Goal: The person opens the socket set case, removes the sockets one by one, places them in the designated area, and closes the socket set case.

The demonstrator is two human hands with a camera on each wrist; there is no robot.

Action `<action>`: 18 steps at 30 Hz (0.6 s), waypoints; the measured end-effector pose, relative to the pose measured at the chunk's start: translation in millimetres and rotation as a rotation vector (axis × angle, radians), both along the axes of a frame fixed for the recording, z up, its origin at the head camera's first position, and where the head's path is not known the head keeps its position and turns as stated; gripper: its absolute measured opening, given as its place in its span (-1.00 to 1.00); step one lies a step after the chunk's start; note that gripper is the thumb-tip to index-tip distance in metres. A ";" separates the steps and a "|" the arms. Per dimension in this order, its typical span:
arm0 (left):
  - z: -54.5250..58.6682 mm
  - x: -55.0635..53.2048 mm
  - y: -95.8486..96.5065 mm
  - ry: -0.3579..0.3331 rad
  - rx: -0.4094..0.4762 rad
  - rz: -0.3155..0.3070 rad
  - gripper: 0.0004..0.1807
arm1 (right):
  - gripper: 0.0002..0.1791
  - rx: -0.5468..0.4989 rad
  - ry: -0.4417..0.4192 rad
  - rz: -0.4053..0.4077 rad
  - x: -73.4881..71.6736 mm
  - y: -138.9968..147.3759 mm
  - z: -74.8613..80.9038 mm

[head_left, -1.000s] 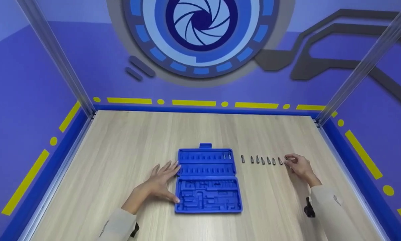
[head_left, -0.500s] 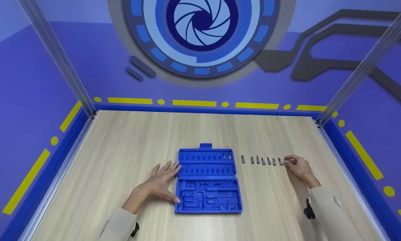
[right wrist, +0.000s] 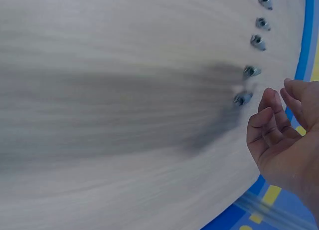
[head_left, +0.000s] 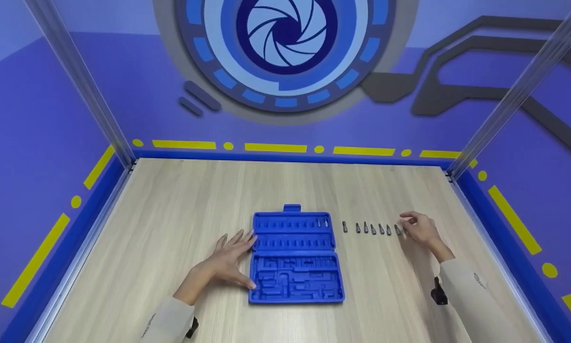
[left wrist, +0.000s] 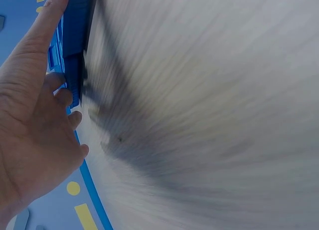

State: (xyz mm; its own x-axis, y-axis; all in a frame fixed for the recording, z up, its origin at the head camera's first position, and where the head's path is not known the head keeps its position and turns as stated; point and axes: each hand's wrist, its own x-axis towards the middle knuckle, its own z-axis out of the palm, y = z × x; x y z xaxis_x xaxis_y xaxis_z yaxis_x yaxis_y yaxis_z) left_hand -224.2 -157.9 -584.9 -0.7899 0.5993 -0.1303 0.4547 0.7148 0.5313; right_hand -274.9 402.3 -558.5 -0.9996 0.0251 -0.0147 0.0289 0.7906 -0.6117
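A blue plastic bit case lies unfolded on the table, with two small metal bits in the upper right of its lid half. My left hand spreads its straight fingers along the case's left side, fingertips and thumb touching its edge. To the right, several screwdriver bits form a row. Over the right end of that row is my right hand, its fingers loosely bent. In the right wrist view, the end bit sits on the table just beyond the fingertips, and nothing shows between them.
The wooden table has blue printed walls at its back and sides. Metal posts rise at the rear corners. Moulded slots fill both halves of the case.
My right hand held a bit at the row's right end before; its fingers have now parted from it and lifted slightly. The left hand and the case stay where they were.
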 end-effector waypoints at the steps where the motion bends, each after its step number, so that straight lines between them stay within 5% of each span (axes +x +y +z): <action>1: 0.4 -0.3 -0.3 0.003 0.003 0.000 0.46 | -0.63 -0.012 0.009 0.014 -2.1 -4.6 2.1; 10: 4.0 0.5 -0.4 -0.001 0.002 -0.003 0.45 | -0.64 -0.171 0.083 0.159 -11.7 -51.1 9.5; 18: 1.8 0.7 0.7 -0.005 0.000 0.000 0.44 | -0.63 -0.260 0.063 0.300 -16.0 -92.7 11.2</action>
State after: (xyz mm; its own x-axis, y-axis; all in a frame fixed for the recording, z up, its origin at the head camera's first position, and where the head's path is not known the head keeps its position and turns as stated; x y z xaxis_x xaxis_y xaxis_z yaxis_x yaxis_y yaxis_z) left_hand -223.5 -157.2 -583.0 -0.7889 0.5996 -0.1345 0.4521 0.7146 0.5338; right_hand -290.9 309.6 -547.3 -0.9612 -0.2640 0.0795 -0.2235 0.5772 -0.7854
